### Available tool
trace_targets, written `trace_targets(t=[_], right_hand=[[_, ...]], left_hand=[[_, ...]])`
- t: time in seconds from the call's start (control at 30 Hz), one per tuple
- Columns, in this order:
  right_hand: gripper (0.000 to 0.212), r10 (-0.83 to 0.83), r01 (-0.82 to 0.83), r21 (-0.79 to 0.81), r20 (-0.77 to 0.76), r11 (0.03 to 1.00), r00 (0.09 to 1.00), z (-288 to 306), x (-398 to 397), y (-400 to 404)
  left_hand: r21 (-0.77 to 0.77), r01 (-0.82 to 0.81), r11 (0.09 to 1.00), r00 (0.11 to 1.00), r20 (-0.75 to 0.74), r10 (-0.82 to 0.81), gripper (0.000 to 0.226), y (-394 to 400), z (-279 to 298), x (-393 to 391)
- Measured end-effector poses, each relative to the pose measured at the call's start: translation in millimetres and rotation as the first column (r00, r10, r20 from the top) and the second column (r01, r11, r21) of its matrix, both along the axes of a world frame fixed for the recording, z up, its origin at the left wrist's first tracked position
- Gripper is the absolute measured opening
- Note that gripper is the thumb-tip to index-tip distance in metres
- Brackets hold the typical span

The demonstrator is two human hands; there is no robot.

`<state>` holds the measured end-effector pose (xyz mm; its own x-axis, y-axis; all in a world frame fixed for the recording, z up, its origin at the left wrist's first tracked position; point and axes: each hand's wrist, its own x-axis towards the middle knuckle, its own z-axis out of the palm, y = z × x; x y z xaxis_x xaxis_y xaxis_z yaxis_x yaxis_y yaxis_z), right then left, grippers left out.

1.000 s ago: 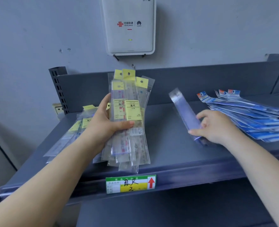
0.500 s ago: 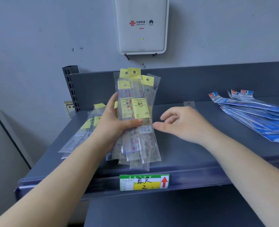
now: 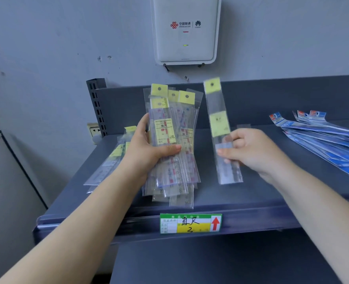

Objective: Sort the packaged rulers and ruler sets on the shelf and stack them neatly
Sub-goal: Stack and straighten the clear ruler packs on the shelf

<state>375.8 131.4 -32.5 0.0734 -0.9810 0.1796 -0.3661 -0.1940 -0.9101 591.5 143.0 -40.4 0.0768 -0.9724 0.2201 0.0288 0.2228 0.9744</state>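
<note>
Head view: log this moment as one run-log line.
left hand: grips yellow-tagged ruler bundle | right hand: pinches single ruler pack, upright | blue packs: fanned on shelf, right

Clear ruler packs (image 3: 170, 144) with yellow header cards and yellow labels, red-blue print inside. Single clear pack (image 3: 220, 128), yellow header and label. Blue-white packs (image 3: 321, 138), red-blue tabs. Shelf (image 3: 251, 197) dark grey-blue. Price tag (image 3: 190, 223) green, yellow, red arrow. White router (image 3: 186, 29); wall pale grey.
</note>
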Motion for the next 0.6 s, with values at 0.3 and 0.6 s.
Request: trace_targets(t=[0.3, 0.6], right_hand=[[0.078, 0.019, -0.057, -0.099, -0.348, 0.993, 0.937, 6, 25, 16], [0.086, 0.072, -0.116, -0.157, -0.261, 0.981, 0.963, -2, 69, 21]], left_hand=[[-0.035, 0.019, 0.999, 1.000, 0.018, -0.019, 0.097, 0, -2, -1], [-0.072, -0.026, 0.997, 0.999, 0.024, 0.028, 0.119, 2, -3, -2]])
